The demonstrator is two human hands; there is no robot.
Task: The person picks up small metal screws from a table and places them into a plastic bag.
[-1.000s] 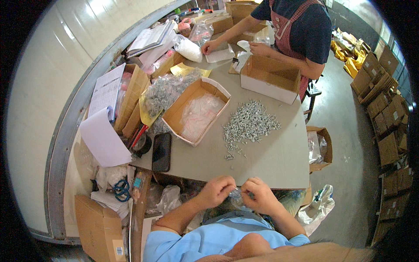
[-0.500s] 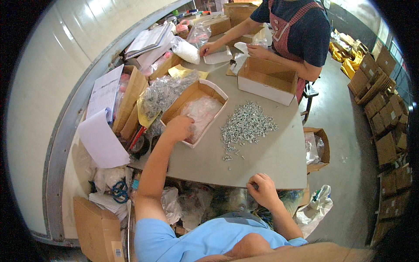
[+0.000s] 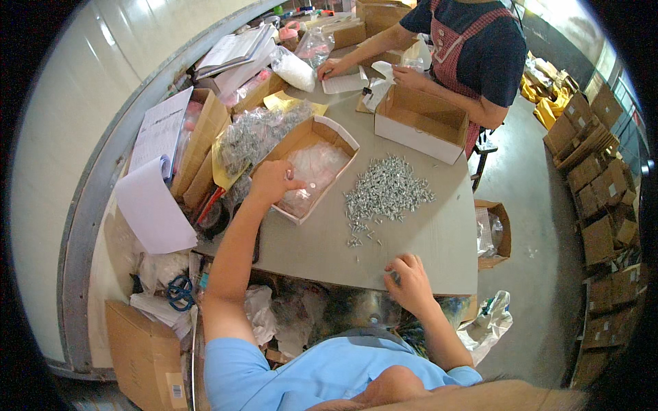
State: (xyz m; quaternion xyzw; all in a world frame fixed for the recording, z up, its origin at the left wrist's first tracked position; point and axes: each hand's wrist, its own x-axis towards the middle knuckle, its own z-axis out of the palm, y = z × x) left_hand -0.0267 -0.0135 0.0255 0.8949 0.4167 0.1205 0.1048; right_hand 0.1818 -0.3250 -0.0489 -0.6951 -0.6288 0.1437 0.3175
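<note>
Watching my right hand (image 3: 410, 282) first, nearest me: it rests at the near edge of the desk (image 3: 439, 240), fingers (image 3: 401, 264) curled loosely together, and I cannot tell whether anything small is pinched under them. A few stray screws (image 3: 360, 236) lie just beyond it, apart from the fingertips and not touching. I judge that a careless sweep of that hand could flick these loose ones off the desk edge into the clutter of bags (image 3: 288, 318) below, where they would be hard to find.

Moving farther out, my left hand (image 3: 273, 183) is stretched over the near rim of the open cardboard tray (image 3: 339, 133). Its fingers (image 3: 291, 179) look closed on a corner of the clear plastic bags (image 3: 312, 171) lying inside, though the grip itself is small in view. The bags lie right at and beyond the fingertips, within the tray. They look thin and slippery, so I reckon several could lift together, or the light tray could slide and nudge things.

Just right of the tray, well clear of both hands, sits the main pile of silver screws (image 3: 387, 192). A shoved tray would scatter it.

At the far end, another person (image 3: 473, 48) works beside a white box (image 3: 421, 123), near enough that a jolt to the desk would disturb the pile.
</note>
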